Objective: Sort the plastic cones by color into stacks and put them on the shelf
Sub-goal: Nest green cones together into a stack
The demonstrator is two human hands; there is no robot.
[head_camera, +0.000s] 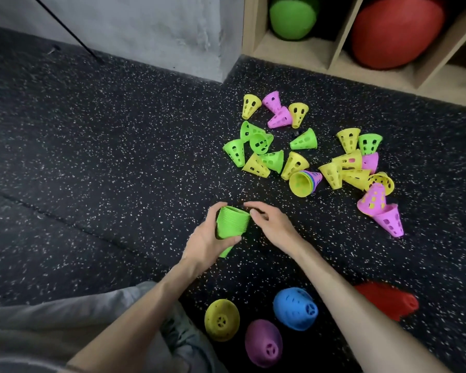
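While left hand (209,238) has its grip curled round the green stack (230,224), right hand (269,223) hovers beside its rim, fingers relaxed, holding nothing. Sorting step, greens underway. Next: grab loose green cones (304,140) far right on floor (92,157), nest w/ stack.

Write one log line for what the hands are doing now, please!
left hand: grips green cone stack | right hand: open, touching stack rim | loose cones: unsorted on floor

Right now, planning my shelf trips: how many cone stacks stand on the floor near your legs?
4: yellow stack leftmost, purple stack nearest you, blue stack beyond it, red stack far right, blurred.
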